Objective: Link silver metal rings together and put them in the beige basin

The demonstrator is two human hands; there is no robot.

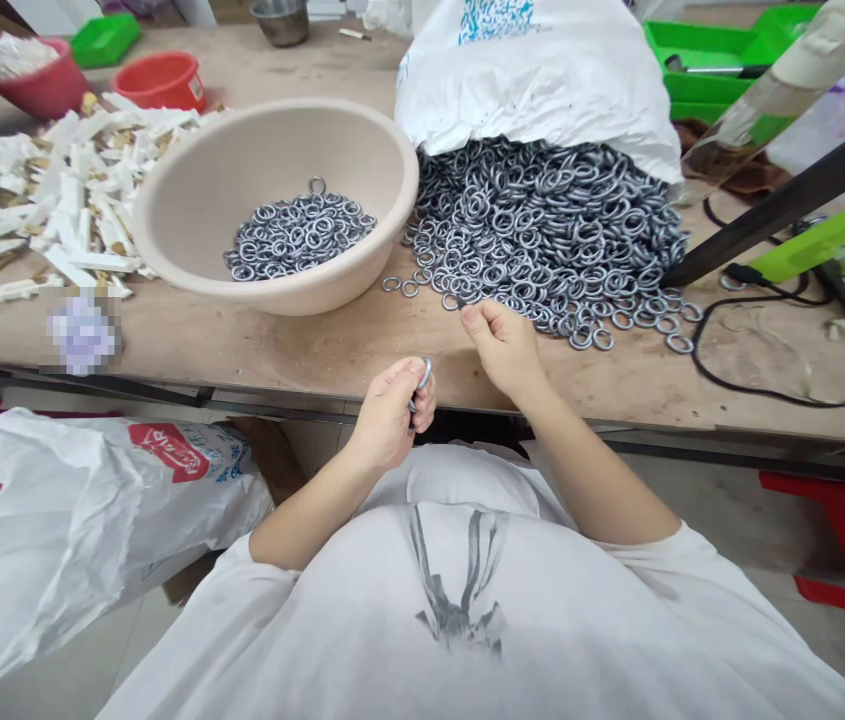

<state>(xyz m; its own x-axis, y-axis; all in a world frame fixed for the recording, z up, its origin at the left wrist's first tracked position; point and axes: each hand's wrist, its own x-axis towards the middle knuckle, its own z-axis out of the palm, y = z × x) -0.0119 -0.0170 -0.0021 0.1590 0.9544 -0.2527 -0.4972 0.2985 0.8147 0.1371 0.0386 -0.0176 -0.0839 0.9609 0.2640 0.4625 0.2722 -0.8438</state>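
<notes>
My left hand is closed on a grey metal ring, in front of the table's near edge. Thumb and fingers of my right hand are pinched together at the front of a large heap of grey rings. A small dark tip shows by that pinch, too small to name, and it may be one of the rings behind. The heap spills from a white woven sack. To its left stands a beige basin with a smaller pile of the same rings inside.
White plastic pieces lie heaped on the wooden table at left, near a red bowl. At right are a dark slanted bar, a black cable and green trays. A white bag stands below the table.
</notes>
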